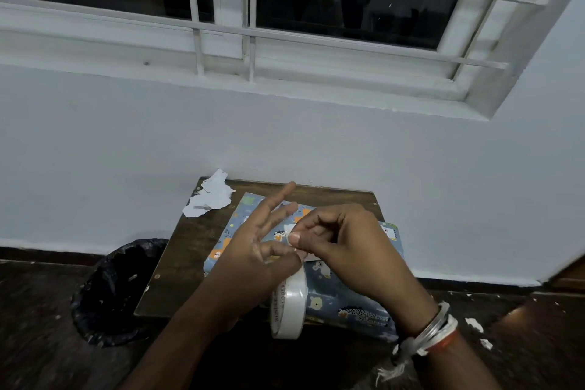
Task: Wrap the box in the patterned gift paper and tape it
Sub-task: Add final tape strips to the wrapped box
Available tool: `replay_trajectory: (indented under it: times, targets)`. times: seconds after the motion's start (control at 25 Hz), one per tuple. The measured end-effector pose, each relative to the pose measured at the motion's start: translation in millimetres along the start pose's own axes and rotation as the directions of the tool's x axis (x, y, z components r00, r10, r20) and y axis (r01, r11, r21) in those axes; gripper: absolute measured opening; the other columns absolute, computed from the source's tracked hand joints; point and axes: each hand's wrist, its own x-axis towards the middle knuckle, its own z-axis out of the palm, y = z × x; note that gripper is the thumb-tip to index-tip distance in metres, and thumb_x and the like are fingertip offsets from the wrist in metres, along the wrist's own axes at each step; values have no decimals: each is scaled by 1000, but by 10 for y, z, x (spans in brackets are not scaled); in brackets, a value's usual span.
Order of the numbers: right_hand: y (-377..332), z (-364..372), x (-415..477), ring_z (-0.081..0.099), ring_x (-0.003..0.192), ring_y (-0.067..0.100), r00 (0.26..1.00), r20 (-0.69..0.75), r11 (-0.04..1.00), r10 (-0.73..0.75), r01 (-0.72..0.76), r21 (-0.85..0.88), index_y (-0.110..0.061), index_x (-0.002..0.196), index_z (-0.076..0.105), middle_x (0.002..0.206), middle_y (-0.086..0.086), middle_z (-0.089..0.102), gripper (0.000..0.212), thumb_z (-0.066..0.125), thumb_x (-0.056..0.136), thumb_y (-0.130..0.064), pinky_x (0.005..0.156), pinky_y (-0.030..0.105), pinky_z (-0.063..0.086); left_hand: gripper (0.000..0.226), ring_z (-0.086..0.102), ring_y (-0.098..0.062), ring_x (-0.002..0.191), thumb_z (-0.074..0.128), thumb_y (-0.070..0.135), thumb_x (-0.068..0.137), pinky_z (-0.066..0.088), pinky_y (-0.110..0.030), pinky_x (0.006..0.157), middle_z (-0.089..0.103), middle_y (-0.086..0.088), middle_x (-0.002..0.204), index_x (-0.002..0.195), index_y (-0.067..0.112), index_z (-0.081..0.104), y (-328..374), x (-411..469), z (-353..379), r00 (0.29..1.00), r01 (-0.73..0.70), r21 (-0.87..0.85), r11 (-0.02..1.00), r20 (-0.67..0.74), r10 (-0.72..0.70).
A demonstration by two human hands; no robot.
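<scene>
The box (345, 301), covered in blue gift paper with animal prints, lies on a small dark wooden table (180, 250). Above it my left hand (250, 260) holds a white tape roll (288, 307) hanging from its thumb and forefinger, the other fingers stretched out. My right hand (345, 247) pinches the free end of the tape (289, 231) between thumb and forefinger, just right of the left hand's fingers. Both hands hide the middle of the box.
Torn white paper scraps (210, 196) lie at the table's far left corner. A bin lined with a black bag (117, 288) stands on the floor left of the table. A pale wall and a barred window (253, 25) are behind. Small white bits (474, 324) dot the floor at right.
</scene>
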Motion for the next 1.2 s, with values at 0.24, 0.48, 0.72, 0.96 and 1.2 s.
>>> replay_trajectory:
  times: [0.24, 0.48, 0.72, 0.96, 1.2]
  targets:
    - [87, 77, 3, 64, 66, 10, 967, -136, 953, -215, 178, -245, -28, 85, 68, 79, -13, 67, 12, 69, 96, -23, 67, 35, 53, 65, 76, -19, 94, 70, -2, 90, 58, -22, 79, 71, 5, 122, 130, 46, 57, -9, 12, 93, 994, 82, 13, 997, -74, -81]
    - [113, 66, 4, 73, 61, 9, 965, -195, 984, -177, 168, -60, -15, 89, 69, 83, -9, 69, 9, 68, 98, -15, 69, 41, 62, 64, 75, -34, 99, 69, 4, 86, 55, -50, 96, 75, 0, 118, 130, 48, 55, 16, 28, 100, 989, 107, -115, 988, -85, -117]
    - [186, 137, 34, 73, 66, 9, 938, -292, 983, -185, 177, -53, -16, 89, 75, 84, -12, 73, 9, 72, 95, -11, 60, 36, 61, 62, 75, -33, 101, 62, -9, 92, 56, -43, 92, 77, -8, 114, 131, 38, 58, 18, 21, 105, 981, 137, -231, 963, -106, -164]
    - [250, 212, 61, 68, 82, 10, 885, -326, 929, -333, 248, -275, -24, 93, 73, 85, -14, 71, 7, 70, 96, -18, 70, 40, 57, 57, 77, -29, 92, 58, -13, 93, 60, -27, 73, 79, -9, 106, 131, 30, 58, 50, 26, 94, 977, 143, -218, 965, -128, -173]
    - [269, 204, 87, 71, 79, 10, 903, -311, 947, -297, 235, -221, -25, 93, 70, 86, -14, 71, 9, 68, 97, -18, 70, 41, 58, 62, 78, -25, 87, 62, -13, 91, 59, -25, 70, 79, -9, 107, 130, 34, 58, 62, 6, 88, 972, 161, -237, 958, -133, -196]
